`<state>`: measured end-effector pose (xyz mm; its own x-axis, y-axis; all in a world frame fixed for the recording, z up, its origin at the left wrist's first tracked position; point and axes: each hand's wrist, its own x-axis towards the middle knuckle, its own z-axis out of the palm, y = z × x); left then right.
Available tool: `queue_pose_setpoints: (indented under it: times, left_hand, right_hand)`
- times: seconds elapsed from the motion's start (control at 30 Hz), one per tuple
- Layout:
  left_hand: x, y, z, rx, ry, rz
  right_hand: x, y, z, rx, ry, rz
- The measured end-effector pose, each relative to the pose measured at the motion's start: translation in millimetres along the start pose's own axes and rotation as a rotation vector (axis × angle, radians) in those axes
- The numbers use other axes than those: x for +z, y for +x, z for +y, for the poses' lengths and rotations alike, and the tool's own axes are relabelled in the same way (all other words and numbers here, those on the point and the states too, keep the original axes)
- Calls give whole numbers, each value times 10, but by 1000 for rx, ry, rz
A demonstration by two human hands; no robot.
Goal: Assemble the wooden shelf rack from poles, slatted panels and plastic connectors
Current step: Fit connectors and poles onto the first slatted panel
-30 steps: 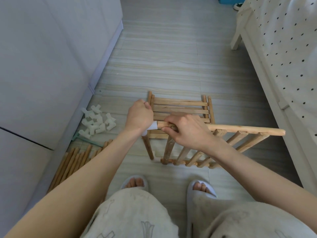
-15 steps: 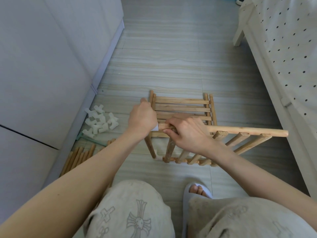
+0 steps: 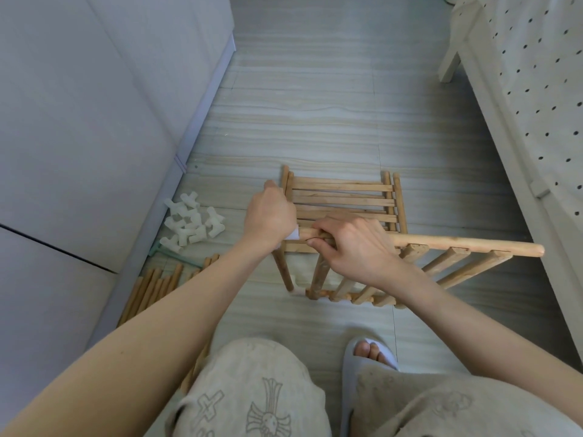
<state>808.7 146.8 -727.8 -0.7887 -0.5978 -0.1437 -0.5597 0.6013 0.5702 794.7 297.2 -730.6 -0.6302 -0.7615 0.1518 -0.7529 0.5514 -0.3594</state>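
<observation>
Left hand (image 3: 268,217) clenched round white plastic connector (image 3: 292,234), at near-left corner of rack. Right hand (image 3: 353,244) grasping round pole (image 3: 467,246) of slatted panel (image 3: 441,266), fingers (image 3: 320,236) curled over pole end just beside connector. Panel held tilted, far edge low by floor (image 3: 315,105), approx 6 slats visible, some hidden by hand. Second slatted panel (image 3: 344,197) lying flat behind hands, approx 5 slats, w/ 2 poles each side. One upright pole (image 3: 282,271) under left hand. Pile of loose connectors (image 3: 192,222) on floor at left, approx 10, exact count unclear. Bundle of spare poles (image 3: 154,287) nearer, partly hidden by forearm, count unclear. One slipper (image 3: 367,357) visible.
</observation>
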Motion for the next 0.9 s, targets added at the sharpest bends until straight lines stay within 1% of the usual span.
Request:
queue_pose_setpoints:
  times: [0.1, 0.23, 0.3, 0.43, 0.53, 0.6, 0.67, 0.8, 0.9]
  left_hand:
    - [4, 70, -31, -64, -179, -27]
    - [-25, 31, -100, -177, -631, -185]
    - [-70, -61, -194, -172, -724, -250]
    - [-93, -281, -432, -85, -762, -371]
    - [-133, -400, -496, -30, -759, -472]
    - [-134, -435, -481, -5, -713, -457]
    - [-99, -457, -460, -11, -673, -407]
    - [-30, -495, -431, -6, -626, -301]
    - [-3, -517, -421, 12, -618, -264]
  right_hand:
    - [-33, 35, 2, 35, 21, 5]
    - [-30, 50, 4, 47, 34, -37]
    - [-32, 48, 4, 58, 30, -65]
    - [-59, 71, -5, 87, 45, -95]
    - [-93, 69, -20, 107, 64, -164]
    - [-116, 58, -25, 90, 39, -229]
    - [-134, 41, -30, 79, 24, -262]
    - [-119, -37, -56, 93, -22, -245]
    - [-108, -114, -70, 93, -28, -197]
